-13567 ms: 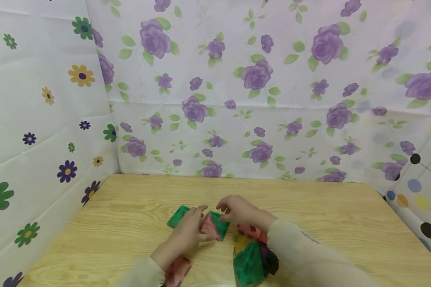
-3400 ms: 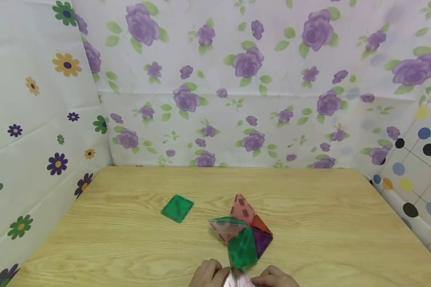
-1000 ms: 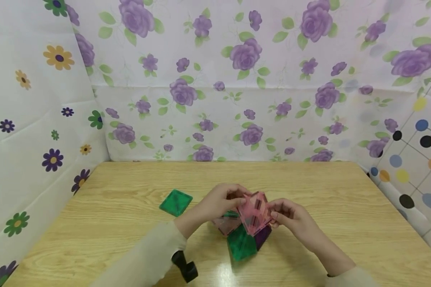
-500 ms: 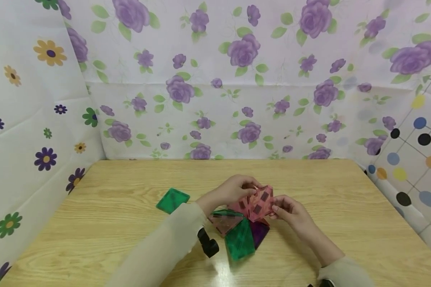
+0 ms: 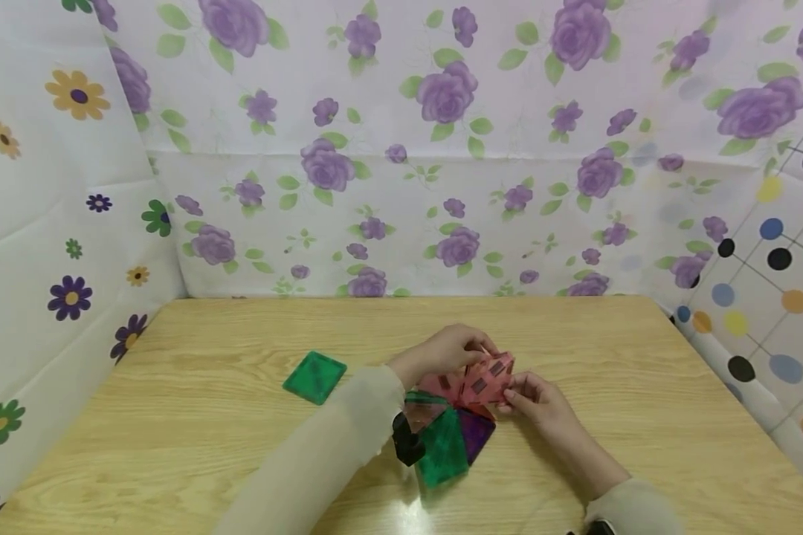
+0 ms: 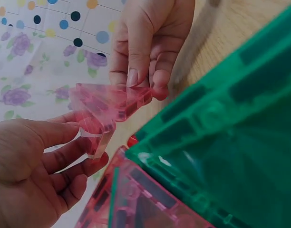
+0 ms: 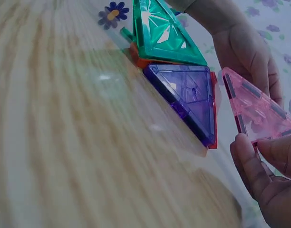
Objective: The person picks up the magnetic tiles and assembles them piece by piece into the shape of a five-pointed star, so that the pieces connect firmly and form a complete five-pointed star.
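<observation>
Both hands hold a pair of joined pink translucent magnetic tiles (image 5: pixel 487 380) over the far right side of a cluster of tiles. My left hand (image 5: pixel 450 349) pinches their left edge, thumb and fingertips on it in the left wrist view. At the opposite corner, my right hand (image 5: pixel 542 405) pinches between thumb and fingers. The pink tiles stand at an angle to each other. The cluster on the table includes a green tile (image 5: pixel 444 449), a purple triangular tile (image 7: pixel 186 97), other pink tiles (image 6: pixel 145 194) and an orange-red piece, mostly hidden.
A separate green tile (image 5: pixel 314 377) lies flat to the left on the wooden table (image 5: pixel 194 438). A black wrist camera (image 5: pixel 408 442) on the left sleeve overlaps the cluster's left side. Flowered cloth (image 5: pixel 388 186) hangs behind the table.
From the near table edge, both hands have brought pink tiles to the cluster's far side, shifting and tilting them there. Earlier, pink and green tiles were handled left of the cluster.
</observation>
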